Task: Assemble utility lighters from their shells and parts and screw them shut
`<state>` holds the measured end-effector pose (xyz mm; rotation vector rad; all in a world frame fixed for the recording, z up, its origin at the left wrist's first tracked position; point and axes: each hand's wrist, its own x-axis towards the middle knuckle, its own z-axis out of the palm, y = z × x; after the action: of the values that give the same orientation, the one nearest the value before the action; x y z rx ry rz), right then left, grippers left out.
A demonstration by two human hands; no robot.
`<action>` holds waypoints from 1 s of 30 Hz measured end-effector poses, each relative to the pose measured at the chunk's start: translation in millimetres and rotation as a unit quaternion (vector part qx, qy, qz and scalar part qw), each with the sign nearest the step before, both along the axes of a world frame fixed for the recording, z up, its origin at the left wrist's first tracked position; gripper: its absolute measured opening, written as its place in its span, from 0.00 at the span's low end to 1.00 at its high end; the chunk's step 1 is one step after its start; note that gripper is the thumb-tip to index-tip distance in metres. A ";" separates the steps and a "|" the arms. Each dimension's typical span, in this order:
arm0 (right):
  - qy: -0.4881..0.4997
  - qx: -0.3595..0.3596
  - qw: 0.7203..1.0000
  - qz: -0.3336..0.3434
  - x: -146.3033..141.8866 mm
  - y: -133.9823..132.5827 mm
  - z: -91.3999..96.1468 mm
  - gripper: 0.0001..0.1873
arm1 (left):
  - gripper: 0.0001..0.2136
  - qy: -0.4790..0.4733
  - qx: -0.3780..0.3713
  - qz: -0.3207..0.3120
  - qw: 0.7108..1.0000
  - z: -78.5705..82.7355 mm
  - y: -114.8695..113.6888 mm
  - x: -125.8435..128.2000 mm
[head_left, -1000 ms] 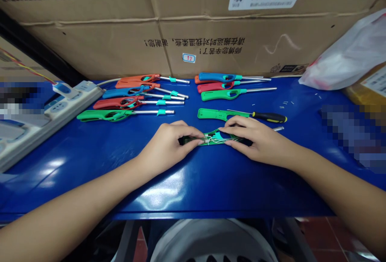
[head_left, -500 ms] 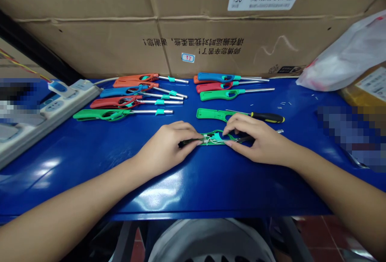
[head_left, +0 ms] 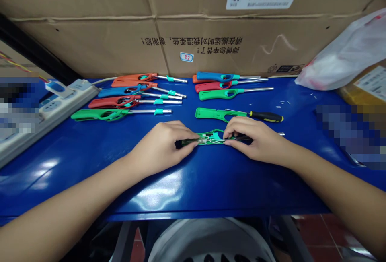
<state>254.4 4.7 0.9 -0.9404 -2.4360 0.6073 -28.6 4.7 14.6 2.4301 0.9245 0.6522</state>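
Note:
Between my hands lies an opened green lighter [head_left: 212,142], its inner parts and white wires bare, with a teal trigger [head_left: 216,136] in the middle. My left hand [head_left: 169,143] pinches the handle end, its fingers closed around it. At the other end my right hand [head_left: 253,138] grips the lighter near the trigger, thumb and fingertips together; the palm hides part of the barrel. Just behind, a loose green half shell [head_left: 209,113] rests on the table, with a black and yellow screwdriver [head_left: 267,116] beside it.
Several long lighters, among them a green one [head_left: 99,114], lie at the back left. More, including a blue one [head_left: 214,77], lie at the back right. A power strip [head_left: 54,111] runs along the left. Small metal pins [head_left: 280,102] and a plastic bag [head_left: 337,56] are at right.
My right fingertips have closed in on the lighter beside the trigger. My left hand keeps its pinch, and the view has shifted slightly.

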 end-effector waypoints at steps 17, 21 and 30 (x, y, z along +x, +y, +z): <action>0.010 0.010 1.000 0.017 -2.7 -1.3 -1.4 0.04 | 0.07 0.010 -0.126 0.055 0.990 3.6 12.4 -7.3; 0.011 -0.010 1.000 -0.005 -2.7 -1.6 -3.7 0.03 | 0.07 -0.023 -0.163 0.074 0.983 -2.3 14.2 -3.6; 0.005 -0.037 0.999 -0.022 -1.7 -0.3 -5.8 0.05 | 0.08 -0.055 -0.183 0.064 0.979 -3.9 12.3 -0.6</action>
<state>252.7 4.4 -5.0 -1.0153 -2.3912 0.6894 -29.2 17.0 10.6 2.0045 1.0584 0.5940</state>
